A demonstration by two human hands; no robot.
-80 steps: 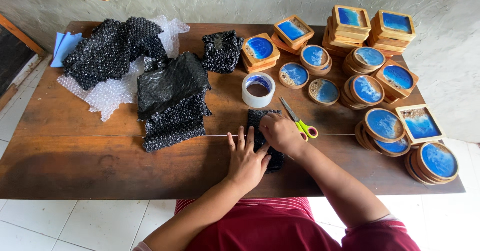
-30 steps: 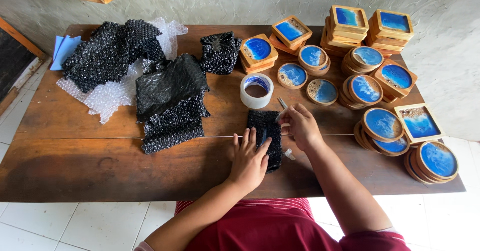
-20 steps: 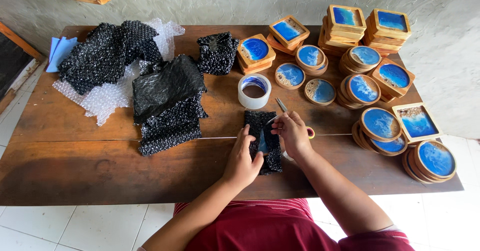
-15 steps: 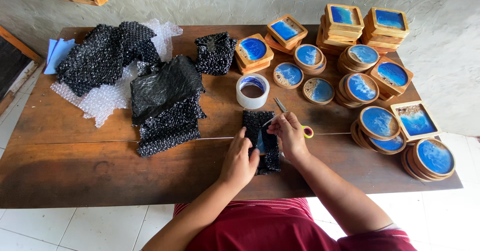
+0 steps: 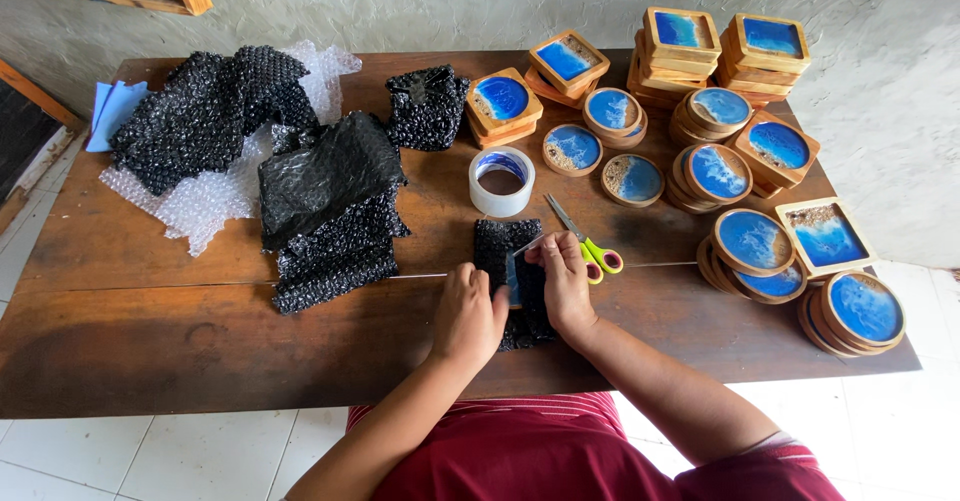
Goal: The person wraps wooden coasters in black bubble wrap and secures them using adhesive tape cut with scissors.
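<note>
A small parcel wrapped in black bubble wrap [image 5: 506, 251] lies on the wooden table [image 5: 180, 346] near its front edge. My left hand [image 5: 468, 313] presses on the parcel's left side, fingers bent. Fingertips of my right hand [image 5: 563, 279] pinch a strip of clear tape [image 5: 516, 271] on top of the parcel. A roll of clear tape [image 5: 501, 181] stands just behind the parcel. Scissors with yellow and pink handles [image 5: 582, 242] lie to the right of my right hand.
Sheets of black bubble wrap [image 5: 330, 206] and clear bubble wrap [image 5: 205, 196] are piled at the left. A wrapped black parcel [image 5: 425, 106] sits at the back. Several stacks of round and square wooden coasters with blue resin [image 5: 720, 166] fill the right side.
My right hand went to the tape and scissors, then came back with a tape strip onto the parcel. My left hand stayed on the parcel.
</note>
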